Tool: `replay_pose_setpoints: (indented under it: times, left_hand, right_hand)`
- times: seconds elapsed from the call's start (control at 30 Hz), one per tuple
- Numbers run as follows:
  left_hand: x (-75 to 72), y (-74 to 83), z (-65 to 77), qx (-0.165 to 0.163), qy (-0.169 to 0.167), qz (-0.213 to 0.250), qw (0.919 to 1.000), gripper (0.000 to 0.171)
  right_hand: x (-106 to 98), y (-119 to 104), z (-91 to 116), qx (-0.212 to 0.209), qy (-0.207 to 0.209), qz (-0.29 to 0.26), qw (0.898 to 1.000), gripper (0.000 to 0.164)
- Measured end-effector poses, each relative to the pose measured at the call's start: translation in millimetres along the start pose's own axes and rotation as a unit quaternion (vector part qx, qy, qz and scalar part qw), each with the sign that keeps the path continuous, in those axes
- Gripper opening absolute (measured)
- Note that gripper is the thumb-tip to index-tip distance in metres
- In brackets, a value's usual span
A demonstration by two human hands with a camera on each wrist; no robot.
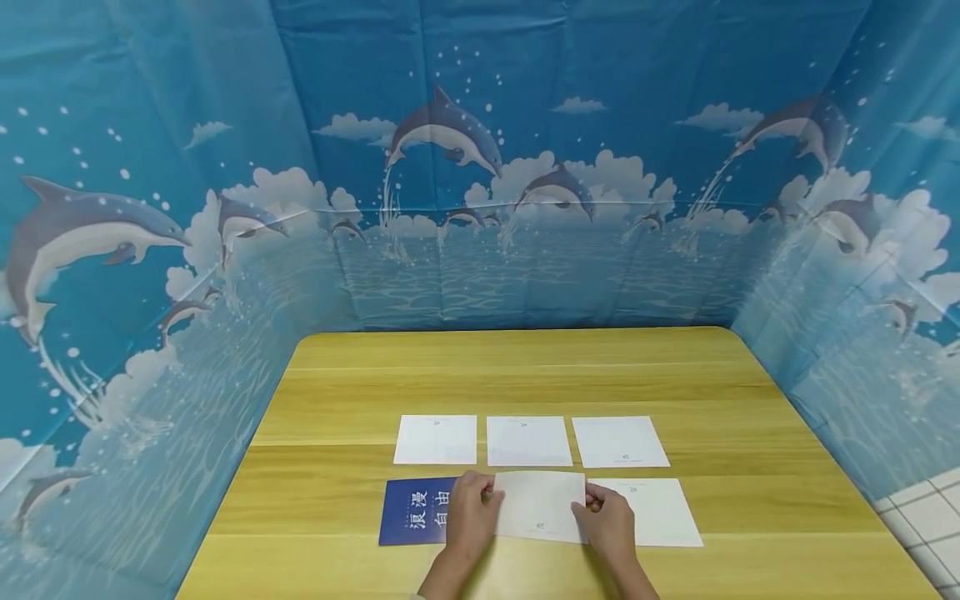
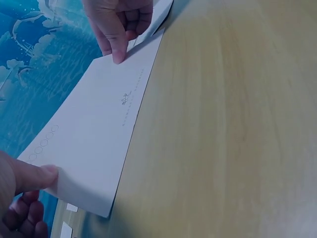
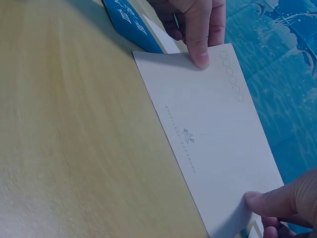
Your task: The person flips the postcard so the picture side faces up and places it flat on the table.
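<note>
Head cam: left hand and right hand are pinching a white postcard by its left and right edges, held at the near side of the wood-grain worktop. It's sitting between a blue postcard with white characters on the left and another blank-ish postcard on the right, with three white postcards lined up farther back. Left wrist cam: thumb's on the printed face, near a row of little circles. Right wrist cam: same pinch, thumb on top, dolphin curtain beyond.
</note>
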State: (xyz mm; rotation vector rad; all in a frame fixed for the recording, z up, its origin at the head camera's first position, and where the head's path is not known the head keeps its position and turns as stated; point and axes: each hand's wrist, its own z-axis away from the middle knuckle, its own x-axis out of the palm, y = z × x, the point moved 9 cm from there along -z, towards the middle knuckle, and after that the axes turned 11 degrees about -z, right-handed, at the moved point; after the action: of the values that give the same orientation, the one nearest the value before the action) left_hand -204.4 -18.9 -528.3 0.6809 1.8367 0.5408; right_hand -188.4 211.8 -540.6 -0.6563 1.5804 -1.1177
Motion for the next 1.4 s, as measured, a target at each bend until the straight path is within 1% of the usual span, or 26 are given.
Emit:
replay_pose_setpoints:
  times: [0.07, 0.17, 0.3, 0.43, 0.57, 0.7, 0.8, 0.97, 1.07, 1.13, 1.23, 1.3, 1.4]
  left_hand:
    - [-2.0, 1.2, 0.5, 0.005, 0.002, -0.004, 1.0, 0.01]
    - [-5.9, 4.7, 1.1, 0.02, 0.01, -0.01, 0.9997, 0.009]
    - [-13.6, 11.0, 1.3, 0.051, 0.035, -0.025, 0.9978, 0.01]
    - [-21.0, 16.6, 1.1, 0.085, 0.062, -0.044, 0.9935, 0.01]
    - [-26.0, 21.9, 2.9, 0.129, 0.082, -0.065, 0.9861, 0.009]
    - [-30.5, 25.3, 8.5, 0.172, 0.101, -0.073, 0.9772, 0.008]
    - [-33.3, 24.6, 13.0, 0.194, 0.112, -0.061, 0.9727, 0.007]
    - [-37.6, 22.6, 18.3, 0.225, 0.122, -0.035, 0.9662, 0.01]
    - [-39.1, 23.3, 21.1, 0.244, 0.127, -0.033, 0.9608, 0.01]
    - [-39.9, 23.5, 23.1, 0.255, 0.129, -0.032, 0.9577, 0.01]
    - [-41.3, 23.4, 25.3, 0.262, 0.131, -0.032, 0.9555, 0.009]
    - [-42.3, 23.6, 26.5, 0.264, 0.129, -0.034, 0.9551, 0.005]
    - [-44.8, 25.2, 28.8, 0.265, 0.125, -0.042, 0.955, 0.005]
  right_hand:
    - [-1.7, -1.2, 0.5, 0.002, 0.004, 0.004, 1.0, 0.028]
    - [-3.7, -3.4, 0.8, -0.001, 0.008, 0.008, 1.0, 0.023]
    - [-6.3, -6.4, 0.5, -0.003, 0.016, 0.007, 1.0, 0.021]
    - [-9.9, -12.1, 1.6, -0.012, 0.023, 0.008, 1.0, 0.019]
    - [-13.6, -19.9, 5.6, -0.044, 0.03, 0.019, 0.998, 0.015]
    - [-17.0, -25.2, 11.7, -0.09, 0.046, 0.032, 0.994, 0.01]
    - [-18.9, -27.6, 16.6, -0.119, 0.058, 0.035, 0.991, 0.011]
    - [-21.6, -32.7, 24.1, -0.154, 0.063, 0.031, 0.986, 0.011]
    - [-24.5, -36.3, 29.4, -0.181, 0.074, 0.03, 0.98, 0.011]
    - [-27.2, -37.8, 33.2, -0.199, 0.087, 0.029, 0.976, 0.014]
    - [-30.3, -40.7, 37.7, -0.226, 0.1, 0.031, 0.969, 0.018]
    - [-31.1, -41.6, 39.0, -0.229, 0.101, 0.035, 0.967, 0.018]
    - [-31.2, -43.1, 39.5, -0.225, 0.09, 0.041, 0.969, 0.017]
